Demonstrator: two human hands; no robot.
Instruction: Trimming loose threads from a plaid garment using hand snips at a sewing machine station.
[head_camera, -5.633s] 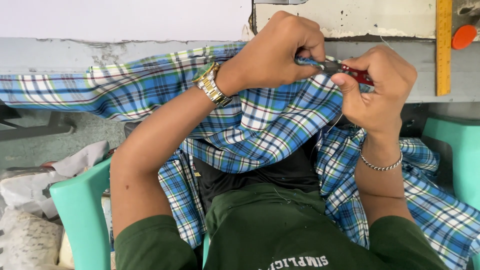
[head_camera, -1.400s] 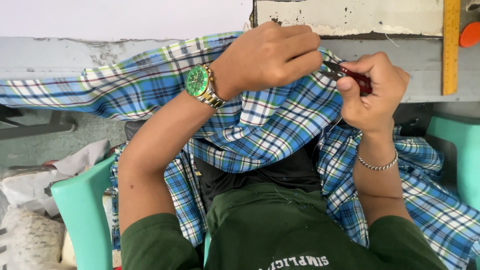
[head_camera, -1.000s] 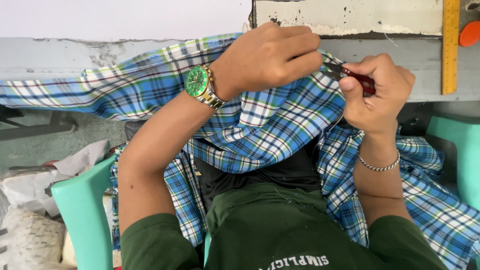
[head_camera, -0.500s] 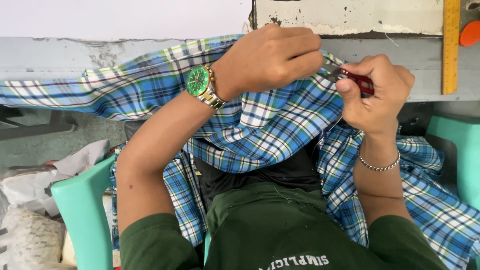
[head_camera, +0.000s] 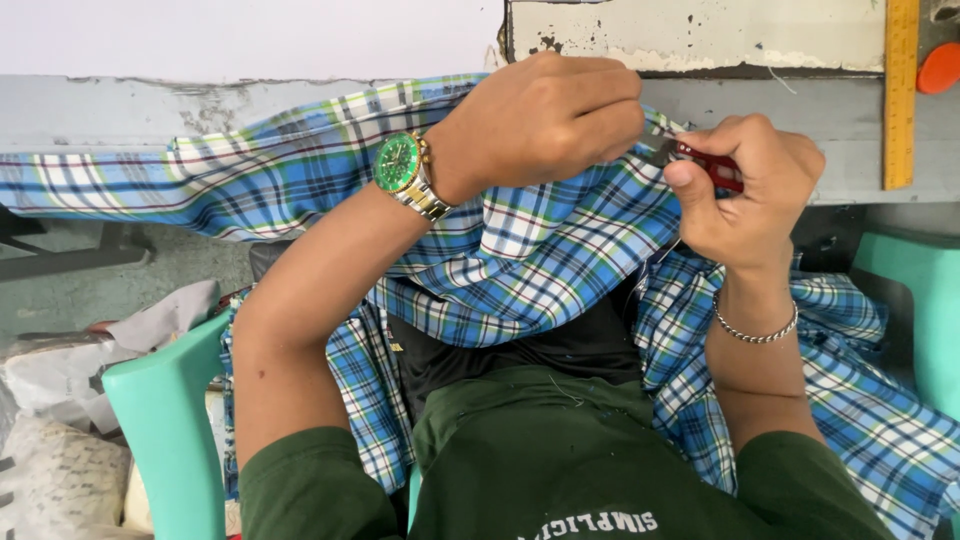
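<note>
Hands unmoved | right hand (head_camera: 745, 190) grips red-handled snips (head_camera: 705, 163) | left hand (head_camera: 540, 120) pinches plaid shirt (head_camera: 540, 260)

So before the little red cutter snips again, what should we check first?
1. Left hand pinching the plaid cloth: ok.
2. Right hand gripping the red-handled snips: ok.
3. Metal tip at the cloth edge: ok.
4. Left fingers away from the tip: not ok, very close.
5. Thread being cut in sight: cannot tell.
6. Cloth resting on the grey bench: ok.
</note>
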